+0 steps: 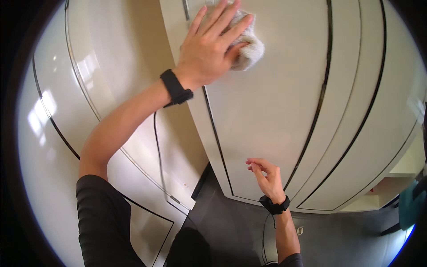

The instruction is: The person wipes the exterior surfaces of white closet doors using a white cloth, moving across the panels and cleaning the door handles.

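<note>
My left hand [210, 50] is spread over a crumpled white cloth [252, 53], pressing it against the upper part of a white cabinet door [263, 110] with dark trim lines. The thumb overlaps the cloth, and part of it is hidden under the palm and fingers. Lower down, my right hand [268, 178] hovers in front of the same door, its fingers loosely curled and nothing visible in them. Each wrist wears a black strap, the left strap [175, 87] and the right strap [275, 203].
Glossy white panels [63, 133] with dark trim stand at my left, a recessed gap beside them. A thin black cable [158, 143] hangs there. Below is a dark grey floor [230, 230]. At the right are an open shelf [365, 202] and a teal chair [408, 207].
</note>
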The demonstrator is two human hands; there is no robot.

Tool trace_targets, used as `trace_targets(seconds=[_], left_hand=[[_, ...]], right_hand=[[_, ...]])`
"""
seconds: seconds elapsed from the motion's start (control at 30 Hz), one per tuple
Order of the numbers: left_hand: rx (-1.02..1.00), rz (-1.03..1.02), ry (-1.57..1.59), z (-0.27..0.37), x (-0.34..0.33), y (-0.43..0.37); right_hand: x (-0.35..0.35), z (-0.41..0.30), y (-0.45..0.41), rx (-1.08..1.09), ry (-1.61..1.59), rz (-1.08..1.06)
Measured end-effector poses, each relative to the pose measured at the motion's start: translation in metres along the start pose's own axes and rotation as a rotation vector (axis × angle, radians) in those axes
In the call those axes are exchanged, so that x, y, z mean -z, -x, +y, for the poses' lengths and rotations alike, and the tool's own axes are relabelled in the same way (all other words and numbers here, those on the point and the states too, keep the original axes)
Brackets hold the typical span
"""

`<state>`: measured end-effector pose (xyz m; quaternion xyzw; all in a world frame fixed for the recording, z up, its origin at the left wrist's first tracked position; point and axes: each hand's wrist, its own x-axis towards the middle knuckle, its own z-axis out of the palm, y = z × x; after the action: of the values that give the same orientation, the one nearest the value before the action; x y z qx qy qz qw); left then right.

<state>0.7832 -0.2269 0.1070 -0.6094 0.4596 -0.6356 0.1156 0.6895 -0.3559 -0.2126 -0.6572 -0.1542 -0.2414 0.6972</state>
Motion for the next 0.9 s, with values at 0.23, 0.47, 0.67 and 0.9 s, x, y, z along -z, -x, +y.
trace_targets(seconds=[0.23, 0.47, 0.67, 0.9], left_hand=[[0.024, 0.165, 0.176, 0.006, -0.014, 0.024], [0.084, -0.034, 0.290, 0.065, -0.020, 0.096], [-0.050, -0.308, 0.352, 0.141, -0.045, 0.188], [-0.148, -0.351, 0.363, 0.222, -0.076, 0.316]], right_hand=[[0.039, -0.006, 0.016, -0.017, 0.227, 0.151], [0.035, 0.015, 0.014, -0.037, 0.285, 0.211], [0.017, 0.008, 0.009, -0.031, 0.314, 0.152], [0.036, 0.007, 0.021, -0.016, 0.655, 0.071]])
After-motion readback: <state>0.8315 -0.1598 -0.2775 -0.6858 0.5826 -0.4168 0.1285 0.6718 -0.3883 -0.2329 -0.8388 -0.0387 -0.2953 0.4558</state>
